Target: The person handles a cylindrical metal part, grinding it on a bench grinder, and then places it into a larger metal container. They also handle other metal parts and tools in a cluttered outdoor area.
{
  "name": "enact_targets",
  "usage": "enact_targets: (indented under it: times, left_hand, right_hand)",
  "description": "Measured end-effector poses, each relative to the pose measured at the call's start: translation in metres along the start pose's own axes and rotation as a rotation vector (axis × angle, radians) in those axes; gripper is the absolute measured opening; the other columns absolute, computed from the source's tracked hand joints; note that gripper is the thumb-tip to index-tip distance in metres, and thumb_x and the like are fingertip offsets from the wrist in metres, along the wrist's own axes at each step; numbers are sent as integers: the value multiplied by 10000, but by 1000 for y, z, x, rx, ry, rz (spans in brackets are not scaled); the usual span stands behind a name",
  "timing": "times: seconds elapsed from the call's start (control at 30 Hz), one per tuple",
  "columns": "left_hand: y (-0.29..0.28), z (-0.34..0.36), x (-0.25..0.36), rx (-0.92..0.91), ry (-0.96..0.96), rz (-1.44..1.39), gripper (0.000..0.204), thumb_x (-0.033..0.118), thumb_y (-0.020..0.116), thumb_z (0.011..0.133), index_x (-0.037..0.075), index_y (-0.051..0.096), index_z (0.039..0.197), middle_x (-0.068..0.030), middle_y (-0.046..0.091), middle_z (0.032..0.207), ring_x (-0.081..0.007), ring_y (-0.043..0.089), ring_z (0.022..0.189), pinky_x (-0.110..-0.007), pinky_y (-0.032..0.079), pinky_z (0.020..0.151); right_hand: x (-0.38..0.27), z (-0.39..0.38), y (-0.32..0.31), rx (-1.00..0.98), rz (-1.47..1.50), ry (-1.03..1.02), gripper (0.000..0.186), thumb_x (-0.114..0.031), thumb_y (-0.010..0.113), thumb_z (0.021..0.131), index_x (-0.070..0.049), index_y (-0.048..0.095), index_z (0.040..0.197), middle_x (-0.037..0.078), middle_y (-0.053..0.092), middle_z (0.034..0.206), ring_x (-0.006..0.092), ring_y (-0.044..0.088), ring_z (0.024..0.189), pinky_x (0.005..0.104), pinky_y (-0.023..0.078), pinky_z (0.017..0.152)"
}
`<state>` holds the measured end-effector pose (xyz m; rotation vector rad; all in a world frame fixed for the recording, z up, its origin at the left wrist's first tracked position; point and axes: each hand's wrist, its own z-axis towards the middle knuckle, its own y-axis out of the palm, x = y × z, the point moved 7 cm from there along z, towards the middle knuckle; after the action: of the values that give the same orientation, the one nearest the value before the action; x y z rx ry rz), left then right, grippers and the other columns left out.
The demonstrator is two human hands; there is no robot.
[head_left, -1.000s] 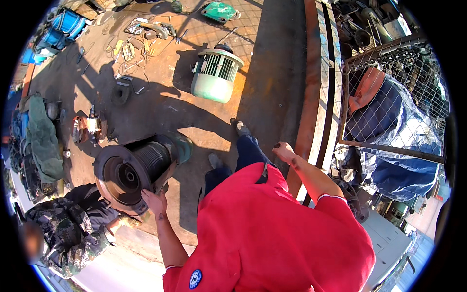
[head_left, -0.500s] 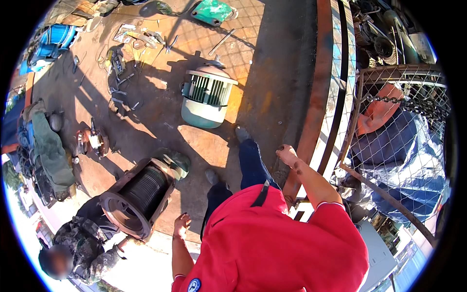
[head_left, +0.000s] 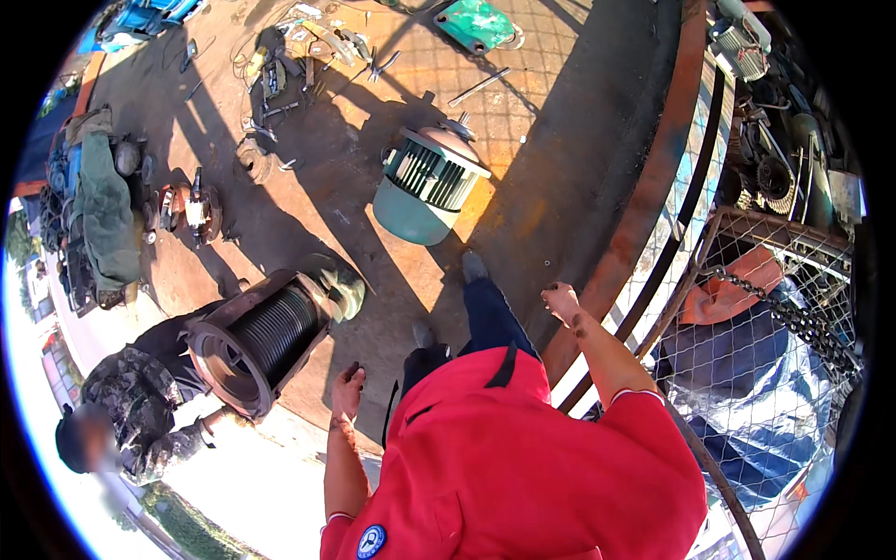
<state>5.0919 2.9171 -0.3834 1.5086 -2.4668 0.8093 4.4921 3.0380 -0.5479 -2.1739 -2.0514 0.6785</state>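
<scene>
My left hand hangs low beside my body, fingers loosely bent and apart, with nothing seen in it. It is nearest to a cable drum winch on the left, but does not touch it. My right hand is held out near the rusty rail on the right. Its fingers are slightly curled and it appears to hold nothing. Ahead of my feet a green finned electric motor rests on the rusty deck, apart from both hands.
A co-worker in camouflage crouches with a hand by the drum. Scattered hand tools, a green metal plate and a metal bar lie farther off. A rusty edge rail and wire-mesh cage border the right. Green cloth lies left.
The view has turned, so the motor and tools sit farther right and higher. My feet show close to the motor as before. Both hands have swung slightly and hold nothing visible.
</scene>
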Motion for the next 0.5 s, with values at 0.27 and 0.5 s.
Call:
enact_targets:
  times: [0.27,0.5]
  left_hand:
    - [25,-48,-93,31,-124,-73,562,351,711,942,5,644,1380,-180,726,1283,-280,678,1207,-367,509,1023]
    - [69,-27,-277,115,-76,-515,321,276,716,947,21,732,1142,-96,725,893,-167,635,774,-359,509,695]
  right_hand:
    - [-65,-10,38,-128,52,-128,83,-97,642,910,-78,641,991,16,610,751,119,562,560,259,396,460]
    - [-123,-44,61,-153,-137,-184,101,-126,645,935,-128,630,1034,8,606,811,141,571,629,305,422,559]
